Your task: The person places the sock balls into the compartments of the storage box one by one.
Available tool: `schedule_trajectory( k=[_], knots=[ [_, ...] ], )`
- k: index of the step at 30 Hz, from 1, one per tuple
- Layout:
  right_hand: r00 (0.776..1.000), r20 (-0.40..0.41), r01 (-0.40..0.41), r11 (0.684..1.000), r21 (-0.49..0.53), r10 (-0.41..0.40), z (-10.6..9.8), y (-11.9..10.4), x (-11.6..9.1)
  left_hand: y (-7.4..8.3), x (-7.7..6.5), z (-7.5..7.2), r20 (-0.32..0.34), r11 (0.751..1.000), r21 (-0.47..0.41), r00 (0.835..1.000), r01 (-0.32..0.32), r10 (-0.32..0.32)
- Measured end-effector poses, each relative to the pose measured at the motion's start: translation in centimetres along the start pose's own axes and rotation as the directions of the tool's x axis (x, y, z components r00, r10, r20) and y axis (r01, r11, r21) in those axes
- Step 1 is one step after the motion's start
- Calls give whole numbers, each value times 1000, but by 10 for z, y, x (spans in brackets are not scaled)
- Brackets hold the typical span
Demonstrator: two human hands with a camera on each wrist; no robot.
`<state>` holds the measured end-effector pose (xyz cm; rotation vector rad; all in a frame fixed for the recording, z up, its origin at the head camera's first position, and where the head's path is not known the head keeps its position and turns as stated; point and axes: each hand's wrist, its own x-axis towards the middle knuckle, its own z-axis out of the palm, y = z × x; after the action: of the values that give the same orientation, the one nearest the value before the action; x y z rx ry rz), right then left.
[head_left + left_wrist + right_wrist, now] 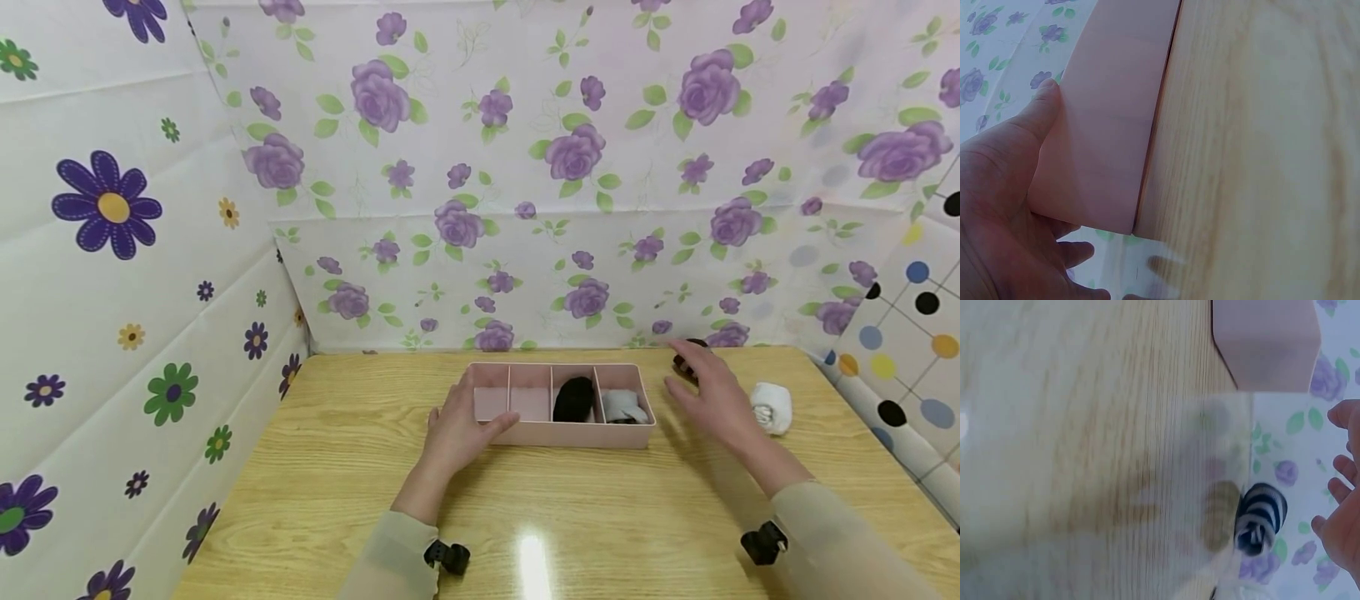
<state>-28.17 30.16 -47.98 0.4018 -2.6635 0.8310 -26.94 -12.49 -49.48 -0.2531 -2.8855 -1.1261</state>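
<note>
Gripping a pink box (570, 435) with the left hand (459, 425), and holding nothing in the right hand (711, 396).

Holding the box by its left end, with the thumb on the front rim and the other fingers round the end wall. Hovering with the right hand just to the right of the box, with its fingers loose, a bit bent and apart, close to a striped sock (1262, 519) beside the box's back right corner. Set on a wooden table (600, 517), with a black bundle (574, 400) in the box's third slot from the left and a gray bundle (621, 405) in its right-end slot. With a white roll (777, 407) farther right of the box.
</note>
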Motion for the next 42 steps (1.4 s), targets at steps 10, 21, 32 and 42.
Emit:
schedule_trajectory(
  k=[10, 21, 32, 42],
  knots=[
    [999, 35, -26, 999, -34, 27, -8, 20, 6, -2, 3, 2, -3, 1000, 15, 1000, 8, -8],
    [990, 122, -57, 997, -56, 64, -9, 47, 17, -2, 3, 2, -15, 1000, 6, 1000, -2, 2],
    [977, 183, -89, 992, -94, 106, -5, 60, 20, -3, 2, 2, -11, 1000, 3, 1000, -5, 5],
    [967, 211, -124, 988, -93, 141, -2, 62, 20, -2, 0, 1, -11, 1000, 9, 1000, -4, 4]
  ],
)
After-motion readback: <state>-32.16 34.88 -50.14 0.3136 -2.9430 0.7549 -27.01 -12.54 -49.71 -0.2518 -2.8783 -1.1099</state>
